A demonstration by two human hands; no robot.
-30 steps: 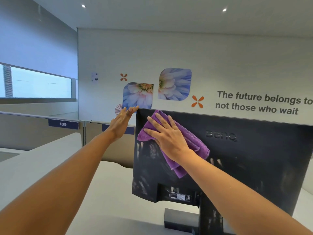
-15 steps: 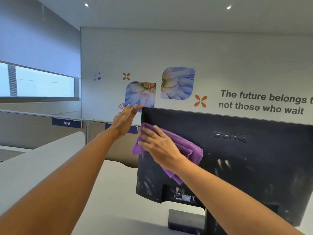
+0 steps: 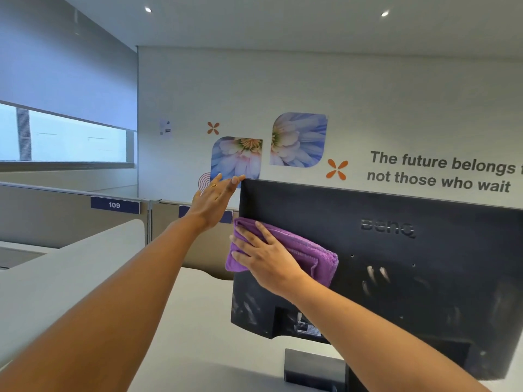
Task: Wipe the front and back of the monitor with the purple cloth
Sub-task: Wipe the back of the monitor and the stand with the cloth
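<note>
Pressing the purple cloth [image 3: 311,251] flat on the back of the monitor [image 3: 410,278] near its left edge, my right hand [image 3: 268,261] has its fingers [image 3: 264,232] straight and spread. My left hand [image 3: 215,202], fingers straight, touches the monitor's top left corner.

cloth [image 3: 300,247] on monitor [image 3: 410,267] back, left edge, monitor on desk [image 3: 198,321]

Fuzzy purple cloth [image 3: 305,250]; matt black plastic monitor [image 3: 424,273] back, smudged.
</note>
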